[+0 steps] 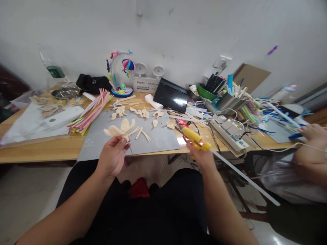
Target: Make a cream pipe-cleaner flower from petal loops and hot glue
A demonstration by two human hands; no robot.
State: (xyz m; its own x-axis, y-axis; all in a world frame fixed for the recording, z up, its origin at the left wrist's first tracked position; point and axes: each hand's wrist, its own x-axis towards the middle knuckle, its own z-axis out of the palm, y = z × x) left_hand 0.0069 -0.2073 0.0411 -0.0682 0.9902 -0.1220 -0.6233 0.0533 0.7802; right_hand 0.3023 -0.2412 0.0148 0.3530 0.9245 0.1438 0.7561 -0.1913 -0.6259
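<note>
My left hand (114, 151) pinches the base of a cream flower (121, 128) with several broad petals, held over the front edge of a grey mat (163, 143). A thin dark wire hangs below those fingers. Off to the right, my right hand (201, 154) is wrapped round a yellow hot glue gun (194, 136), its nozzle pointing left and away from me. From the gun's rear sticks a long white glue stick (247, 178). Cream petal pieces (140, 113) lie along the mat's back part, and short cream stems (145, 135) rest right of the flower.
A bundle of pink and yellow pipe cleaners (90, 112) lies left of the mat. Behind stand a black tablet-like panel (171, 94) and a balloon ornament (122, 91). A power strip (228, 134) with cables sits right. Another person's arm (311, 153) reaches in at far right.
</note>
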